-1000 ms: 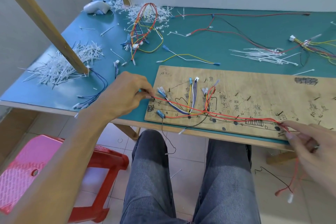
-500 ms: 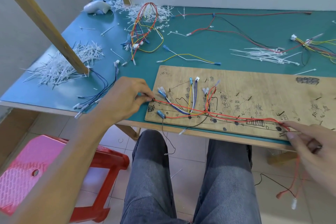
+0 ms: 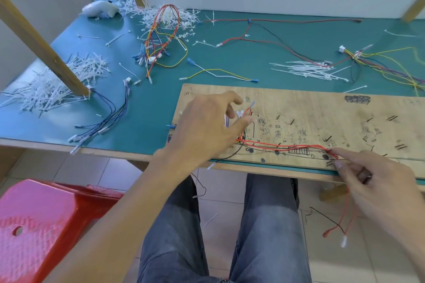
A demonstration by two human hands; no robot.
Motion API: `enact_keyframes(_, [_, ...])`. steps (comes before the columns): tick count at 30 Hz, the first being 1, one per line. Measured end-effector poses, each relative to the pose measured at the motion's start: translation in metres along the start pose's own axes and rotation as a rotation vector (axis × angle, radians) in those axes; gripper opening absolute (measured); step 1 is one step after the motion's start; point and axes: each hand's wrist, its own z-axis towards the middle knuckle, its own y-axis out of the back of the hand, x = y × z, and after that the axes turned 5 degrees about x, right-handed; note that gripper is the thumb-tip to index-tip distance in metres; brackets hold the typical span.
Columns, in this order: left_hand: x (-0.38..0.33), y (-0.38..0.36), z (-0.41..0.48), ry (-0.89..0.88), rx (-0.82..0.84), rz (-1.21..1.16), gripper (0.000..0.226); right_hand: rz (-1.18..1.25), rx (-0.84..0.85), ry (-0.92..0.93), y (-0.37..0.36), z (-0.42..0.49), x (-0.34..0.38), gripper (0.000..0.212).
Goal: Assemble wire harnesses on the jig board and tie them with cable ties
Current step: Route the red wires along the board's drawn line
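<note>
The wooden jig board (image 3: 322, 108) lies on the green table (image 3: 149, 103), overhanging its front edge. A bundle of red wires (image 3: 287, 146) runs along the board's front part, with a black wire beside it. My left hand (image 3: 207, 128) hovers over the board's left end with fingers spread, its thumb by the upturned red wire ends, hiding the blue and white wires beneath. My right hand (image 3: 379, 181) pinches the red wires between index finger and thumb at the board's front edge. Their loose ends (image 3: 342, 236) hang below the table.
Piles of white cable ties lie at the left (image 3: 53, 85) and behind the board (image 3: 308, 70). Loose harnesses (image 3: 163, 37) and blue wires (image 3: 108, 117) are spread on the table. A slanted wooden post (image 3: 43, 48) stands left. A red stool (image 3: 46, 225) sits beside my knees.
My left hand let go of the wire end at the board's left edge and moved right over the upright connectors, fingers opening. My right hand keeps its pinch on the red wires.
</note>
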Motion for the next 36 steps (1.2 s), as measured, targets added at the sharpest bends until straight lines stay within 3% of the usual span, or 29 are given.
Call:
enact_keyframes(4, [0.008, -0.018, 0.021, 0.051, 0.023, -0.106, 0.01, 0.049, 0.019, -0.007, 0.004, 0.0, 0.004, 0.025])
enact_keyframes(17, [0.027, -0.041, 0.026, 0.091, -0.076, -0.043, 0.008, -0.132, -0.07, -0.124, 0.01, -0.004, 0.011, 0.025])
enact_keyframes(21, [0.028, -0.044, 0.027, 0.1, -0.089, -0.135, 0.02, -0.049, -0.172, 0.074, 0.012, 0.009, 0.058, 0.022])
enact_keyframes(25, [0.027, -0.043, 0.022, 0.016, -0.091, -0.125, 0.023, 0.023, -0.004, 0.366, -0.026, 0.03, 0.13, 0.02])
enact_keyframes(28, [0.027, -0.041, 0.021, -0.006, -0.087, -0.081, 0.016, -0.009, 0.14, 0.369, -0.053, 0.043, 0.149, 0.029])
enact_keyframes(31, [0.031, -0.04, 0.023, -0.038, -0.068, -0.022, 0.006, 0.047, 0.113, 0.366, -0.065, 0.042, 0.145, 0.025])
enact_keyframes(36, [0.032, -0.04, 0.02, -0.1, -0.067, 0.08, 0.008, 0.131, 0.051, 0.347, -0.077, 0.04, 0.138, 0.016])
